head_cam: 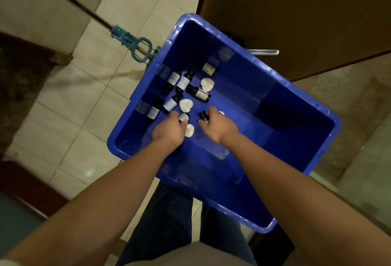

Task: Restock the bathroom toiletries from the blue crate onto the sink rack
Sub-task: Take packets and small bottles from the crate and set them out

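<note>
A blue crate [296, 160] stands on the tiled floor below me. Several small dark bottles with pale labels [184, 81] lie on its bottom, mixed with white heart-shaped soaps [207, 84]. My left hand [169, 130] reaches into the crate and its fingers curl round one small dark bottle [183, 117]. My right hand [218, 128] is beside it and grips another dark bottle [203, 116] by its body. A white soap [189, 130] lies between the two hands. The sink rack is not in view.
A mop with a blue-green wringer handle [135, 45] leans across the floor left of the crate. A brown wooden door [296, 11] stands behind the crate. A dark threshold [25, 54] runs along the left. My legs are under the crate's near edge.
</note>
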Demonstrator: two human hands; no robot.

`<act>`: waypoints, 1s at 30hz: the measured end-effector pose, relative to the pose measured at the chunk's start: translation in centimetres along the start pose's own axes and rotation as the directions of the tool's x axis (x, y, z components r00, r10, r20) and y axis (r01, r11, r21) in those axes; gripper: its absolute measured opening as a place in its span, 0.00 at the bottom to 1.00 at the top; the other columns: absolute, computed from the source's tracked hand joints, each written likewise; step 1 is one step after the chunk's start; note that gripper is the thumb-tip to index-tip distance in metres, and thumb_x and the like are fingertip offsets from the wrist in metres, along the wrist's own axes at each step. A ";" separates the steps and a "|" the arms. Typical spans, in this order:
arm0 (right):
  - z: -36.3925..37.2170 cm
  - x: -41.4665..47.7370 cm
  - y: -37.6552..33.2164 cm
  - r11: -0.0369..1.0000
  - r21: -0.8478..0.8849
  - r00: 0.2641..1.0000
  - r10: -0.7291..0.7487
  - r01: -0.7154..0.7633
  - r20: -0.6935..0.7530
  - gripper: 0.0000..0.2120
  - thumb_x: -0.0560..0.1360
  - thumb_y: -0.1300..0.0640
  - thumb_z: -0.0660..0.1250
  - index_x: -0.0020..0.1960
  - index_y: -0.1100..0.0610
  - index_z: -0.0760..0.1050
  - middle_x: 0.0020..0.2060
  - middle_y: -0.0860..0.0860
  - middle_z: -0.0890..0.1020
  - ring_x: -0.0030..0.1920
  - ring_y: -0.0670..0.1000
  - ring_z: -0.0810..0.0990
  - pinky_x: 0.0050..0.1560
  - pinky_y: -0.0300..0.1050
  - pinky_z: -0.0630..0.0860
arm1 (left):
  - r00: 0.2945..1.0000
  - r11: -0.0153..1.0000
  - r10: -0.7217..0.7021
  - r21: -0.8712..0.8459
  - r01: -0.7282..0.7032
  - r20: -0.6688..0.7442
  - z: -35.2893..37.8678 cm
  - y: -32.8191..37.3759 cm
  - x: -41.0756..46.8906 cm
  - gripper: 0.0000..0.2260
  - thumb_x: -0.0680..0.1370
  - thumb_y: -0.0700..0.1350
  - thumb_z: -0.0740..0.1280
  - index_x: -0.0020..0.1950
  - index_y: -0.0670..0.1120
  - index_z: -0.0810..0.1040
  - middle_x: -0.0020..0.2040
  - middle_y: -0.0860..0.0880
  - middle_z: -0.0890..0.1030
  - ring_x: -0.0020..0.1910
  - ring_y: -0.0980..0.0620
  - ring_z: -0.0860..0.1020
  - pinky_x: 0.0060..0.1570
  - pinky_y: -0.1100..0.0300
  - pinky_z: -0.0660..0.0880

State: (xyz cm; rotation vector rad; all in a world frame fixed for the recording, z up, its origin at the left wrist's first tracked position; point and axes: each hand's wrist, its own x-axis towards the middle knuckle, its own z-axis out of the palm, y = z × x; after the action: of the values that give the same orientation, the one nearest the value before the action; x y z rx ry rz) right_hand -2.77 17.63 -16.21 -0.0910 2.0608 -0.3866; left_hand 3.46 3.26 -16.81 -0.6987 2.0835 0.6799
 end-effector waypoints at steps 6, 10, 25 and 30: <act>-2.2 -4.1 0.3 0.977 0.207 0.999 0.046 -0.041 -0.021 0.12 0.79 0.47 0.57 0.52 0.56 0.63 0.45 0.56 0.78 0.43 0.60 0.80 0.41 0.54 0.75 | 0.995 0.994 0.098 -0.042 -0.098 0.006 -1.4 1.9 -2.8 0.13 0.79 0.58 0.62 0.56 0.51 0.68 0.45 0.50 0.78 0.40 0.47 0.75 0.33 0.56 0.66; -3.8 -7.6 1.1 0.935 0.351 0.996 0.079 -0.057 -0.050 0.11 0.79 0.46 0.56 0.50 0.55 0.64 0.39 0.54 0.77 0.35 0.57 0.78 0.42 0.57 0.78 | 0.982 0.984 0.172 -0.069 -0.167 0.074 -2.6 4.2 -5.0 0.12 0.74 0.56 0.69 0.48 0.51 0.71 0.43 0.50 0.79 0.41 0.47 0.77 0.36 0.55 0.70; -7.0 -21.5 6.7 0.285 0.957 0.959 0.257 0.047 -0.124 0.14 0.84 0.49 0.54 0.53 0.59 0.70 0.36 0.55 0.77 0.30 0.51 0.75 0.32 0.44 0.76 | 0.911 0.902 0.374 -0.297 -0.313 0.177 -1.7 14.8 -13.9 0.17 0.81 0.58 0.58 0.55 0.45 0.72 0.49 0.44 0.77 0.50 0.44 0.79 0.55 0.46 0.77; -6.0 -27.0 9.8 0.018 0.993 0.954 0.277 0.115 -0.115 0.15 0.84 0.48 0.53 0.53 0.59 0.71 0.33 0.53 0.76 0.29 0.50 0.74 0.30 0.42 0.75 | 0.867 0.864 0.416 -0.416 -0.283 0.274 0.8 17.4 -19.7 0.09 0.83 0.50 0.59 0.54 0.46 0.70 0.45 0.43 0.78 0.35 0.47 0.81 0.33 0.55 0.80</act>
State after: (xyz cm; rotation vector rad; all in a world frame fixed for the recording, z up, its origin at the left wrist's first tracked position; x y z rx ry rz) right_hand 6.52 34.37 6.00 1.0629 1.5024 -1.8452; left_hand 2.17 20.64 2.80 -0.3419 1.7719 1.3275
